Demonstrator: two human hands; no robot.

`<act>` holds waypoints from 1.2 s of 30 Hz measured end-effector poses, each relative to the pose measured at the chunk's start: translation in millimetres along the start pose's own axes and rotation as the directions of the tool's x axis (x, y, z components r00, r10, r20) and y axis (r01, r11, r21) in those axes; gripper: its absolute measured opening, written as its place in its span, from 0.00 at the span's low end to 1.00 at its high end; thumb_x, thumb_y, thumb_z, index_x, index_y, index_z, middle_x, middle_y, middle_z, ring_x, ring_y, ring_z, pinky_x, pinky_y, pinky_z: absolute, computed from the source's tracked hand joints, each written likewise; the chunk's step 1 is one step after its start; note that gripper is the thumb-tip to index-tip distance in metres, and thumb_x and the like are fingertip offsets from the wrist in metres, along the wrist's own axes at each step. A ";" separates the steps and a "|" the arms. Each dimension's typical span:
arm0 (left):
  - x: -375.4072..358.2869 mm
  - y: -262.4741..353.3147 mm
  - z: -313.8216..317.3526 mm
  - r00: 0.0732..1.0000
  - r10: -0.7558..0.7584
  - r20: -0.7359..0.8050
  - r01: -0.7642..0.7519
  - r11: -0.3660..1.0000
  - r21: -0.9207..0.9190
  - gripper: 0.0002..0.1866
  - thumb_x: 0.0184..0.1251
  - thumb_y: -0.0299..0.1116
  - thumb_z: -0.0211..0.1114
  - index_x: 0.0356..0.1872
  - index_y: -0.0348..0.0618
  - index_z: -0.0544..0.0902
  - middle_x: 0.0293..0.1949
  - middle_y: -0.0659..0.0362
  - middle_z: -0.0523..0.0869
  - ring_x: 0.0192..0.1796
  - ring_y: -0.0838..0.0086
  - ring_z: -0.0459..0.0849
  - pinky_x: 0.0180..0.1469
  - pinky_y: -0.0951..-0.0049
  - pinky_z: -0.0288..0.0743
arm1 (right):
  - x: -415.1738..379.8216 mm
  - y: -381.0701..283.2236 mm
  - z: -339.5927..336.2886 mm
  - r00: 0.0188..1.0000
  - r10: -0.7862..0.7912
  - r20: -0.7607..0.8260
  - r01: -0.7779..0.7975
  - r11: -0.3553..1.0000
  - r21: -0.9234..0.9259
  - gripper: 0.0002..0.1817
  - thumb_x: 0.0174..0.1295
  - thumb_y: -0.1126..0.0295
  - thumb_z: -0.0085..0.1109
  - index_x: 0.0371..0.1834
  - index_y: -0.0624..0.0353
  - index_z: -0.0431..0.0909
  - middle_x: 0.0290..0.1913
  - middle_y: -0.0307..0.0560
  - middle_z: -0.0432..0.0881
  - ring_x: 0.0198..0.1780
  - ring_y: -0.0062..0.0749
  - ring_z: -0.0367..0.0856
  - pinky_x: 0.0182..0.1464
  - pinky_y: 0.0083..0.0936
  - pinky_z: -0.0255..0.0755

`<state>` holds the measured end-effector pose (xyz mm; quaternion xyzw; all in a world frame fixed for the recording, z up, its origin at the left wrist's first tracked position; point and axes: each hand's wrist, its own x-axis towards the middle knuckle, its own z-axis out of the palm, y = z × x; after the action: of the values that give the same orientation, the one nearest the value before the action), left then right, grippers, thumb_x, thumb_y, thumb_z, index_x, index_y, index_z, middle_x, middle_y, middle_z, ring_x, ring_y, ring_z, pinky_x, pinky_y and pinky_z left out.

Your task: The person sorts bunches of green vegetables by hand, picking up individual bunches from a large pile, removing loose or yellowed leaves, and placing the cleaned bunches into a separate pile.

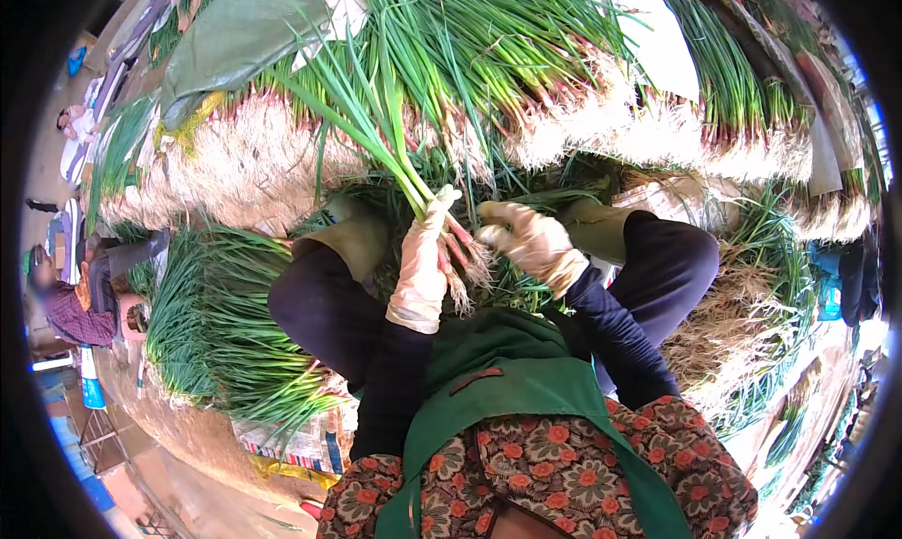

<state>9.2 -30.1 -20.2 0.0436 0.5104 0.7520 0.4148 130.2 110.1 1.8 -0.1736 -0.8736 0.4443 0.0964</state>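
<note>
My left hand [423, 262], in a pale glove, is closed around a small bunch of green onions [406, 177]. Their long green leaves point up and to the left, over the pile behind. Reddish stalk bases and pale, stringy roots [460, 266] stick out below the fingers, toward my right hand. My right hand [534, 243], gloved too, is right beside those roots with its fingers curled in and a little blurred. Whether anything is pinched in its fingertips is hidden. Loose green leaves lie between my knees under both hands.
A long row of green onions [507, 46], roots facing me, lies just ahead, partly under a grey-green sheet [240, 46]. More bundles [249, 323] lie to my left. A rooty heap [728, 323] lies at my right. Another person [80, 304] sits at the far left.
</note>
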 end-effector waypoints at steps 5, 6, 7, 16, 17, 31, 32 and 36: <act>-13.7 24.4 2.5 0.994 -0.111 0.022 0.111 0.993 -0.031 0.18 0.68 0.38 0.58 0.55 0.40 0.77 0.24 0.67 0.77 0.16 0.86 0.68 0.15 0.85 0.60 | -1.1 16.6 17.6 0.969 -0.245 0.026 0.241 0.920 -0.308 0.12 0.59 0.58 0.54 0.33 0.54 0.78 0.26 0.51 0.77 0.29 0.46 0.78 0.32 0.38 0.72; -17.5 38.4 4.8 0.985 -0.164 -0.061 0.156 0.981 -0.118 0.16 0.67 0.38 0.59 0.50 0.41 0.78 0.24 0.68 0.77 0.18 0.86 0.70 0.16 0.84 0.61 | -4.5 -21.8 -7.8 0.980 0.185 0.076 -0.152 0.935 -0.319 0.14 0.61 0.58 0.52 0.32 0.58 0.76 0.32 0.55 0.80 0.36 0.49 0.81 0.36 0.38 0.74; -16.5 46.9 13.0 0.970 -0.198 -0.142 0.166 0.964 -0.210 0.13 0.66 0.38 0.61 0.46 0.43 0.80 0.24 0.69 0.76 0.20 0.86 0.71 0.18 0.84 0.62 | -6.7 2.1 -8.0 0.935 0.336 0.112 -0.289 0.907 -0.308 0.14 0.61 0.57 0.51 0.35 0.58 0.77 0.33 0.56 0.80 0.37 0.51 0.81 0.38 0.37 0.75; 48.2 -30.1 34.3 0.984 0.171 -0.057 -0.157 0.657 -0.737 0.21 0.72 0.42 0.50 0.57 0.38 0.73 0.19 0.69 0.66 0.17 0.82 0.63 0.20 0.79 0.62 | 3.5 7.4 72.9 0.999 0.000 0.054 -0.049 0.410 0.911 0.32 0.66 0.77 0.50 0.72 0.57 0.50 0.67 0.44 0.63 0.62 0.26 0.66 0.62 0.22 0.59; 51.6 -18.4 19.1 0.992 0.125 0.027 -0.059 0.633 -0.772 0.18 0.71 0.39 0.52 0.56 0.42 0.73 0.16 0.73 0.59 0.17 0.84 0.61 0.20 0.81 0.60 | -2.5 -12.3 71.7 0.997 0.041 0.062 -0.073 0.389 0.918 0.30 0.66 0.76 0.49 0.71 0.58 0.54 0.63 0.42 0.69 0.54 0.22 0.73 0.54 0.19 0.67; -121.8 255.9 -213.0 0.503 0.696 -0.512 -0.835 0.545 -0.079 0.18 0.71 0.42 0.53 0.49 0.36 0.75 0.17 0.72 0.60 0.16 0.86 0.57 0.17 0.83 0.51 | -2.3 -4.5 16.0 0.920 0.259 0.296 -0.348 0.886 0.307 0.17 0.68 0.57 0.50 0.33 0.60 0.78 0.12 0.35 0.69 0.11 0.17 0.66 0.13 0.15 0.59; -129.3 255.4 -230.9 0.482 0.699 -0.528 -0.837 0.546 -0.041 0.17 0.72 0.41 0.51 0.50 0.37 0.75 0.17 0.72 0.59 0.15 0.86 0.56 0.16 0.84 0.51 | 4.7 -3.8 23.3 0.916 0.261 0.304 -0.353 0.886 0.302 0.16 0.68 0.58 0.49 0.34 0.60 0.78 0.13 0.35 0.70 0.11 0.17 0.67 0.14 0.15 0.60; -137.9 238.9 -290.2 0.451 0.643 -0.619 -0.826 0.563 -0.016 0.18 0.73 0.41 0.50 0.52 0.38 0.74 0.17 0.72 0.60 0.15 0.87 0.55 0.16 0.84 0.50 | 21.4 27.6 50.9 0.870 0.286 0.400 -0.421 0.855 0.303 0.12 0.69 0.63 0.47 0.36 0.58 0.77 0.14 0.37 0.72 0.12 0.19 0.69 0.14 0.16 0.64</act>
<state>-181.1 -366.7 83.3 -0.0207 0.4061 0.9054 -0.1222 100.1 95.6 -50.1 -0.2318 -0.7259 0.6383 -0.1092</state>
